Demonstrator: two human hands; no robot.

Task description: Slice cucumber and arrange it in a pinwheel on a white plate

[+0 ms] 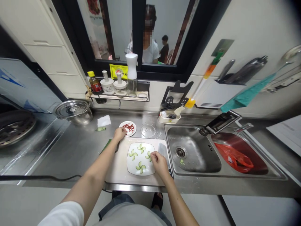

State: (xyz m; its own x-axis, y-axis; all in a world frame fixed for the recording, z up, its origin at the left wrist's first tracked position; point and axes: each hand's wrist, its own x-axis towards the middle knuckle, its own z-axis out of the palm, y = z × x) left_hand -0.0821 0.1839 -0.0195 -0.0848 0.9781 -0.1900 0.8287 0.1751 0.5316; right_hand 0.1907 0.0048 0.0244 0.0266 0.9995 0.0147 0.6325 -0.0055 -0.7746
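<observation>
My left hand [120, 133] is at the left edge of a small white plate [127, 134] holding red pieces [129, 127]; its fingers are pressed together, and what they pinch is too small to tell. My right hand [158, 161] is closed in a pinch over the right side of a white square plate [135, 168], beside a green pinwheel of slices [148, 155]. Whatever is between its fingertips is hidden. Several such pinwheels lie on this plate, which rests on a pale cutting board [117, 175]. A knife [164, 152] lies along the board's right edge.
To the right are a double steel sink [197, 157] and a red bag [235, 157]. A lidded pot [77, 113] stands at the back left, near a white paper [103, 121]. Bottles and jars line the shelf [138, 97]. A clear round lid [148, 131] lies behind the board.
</observation>
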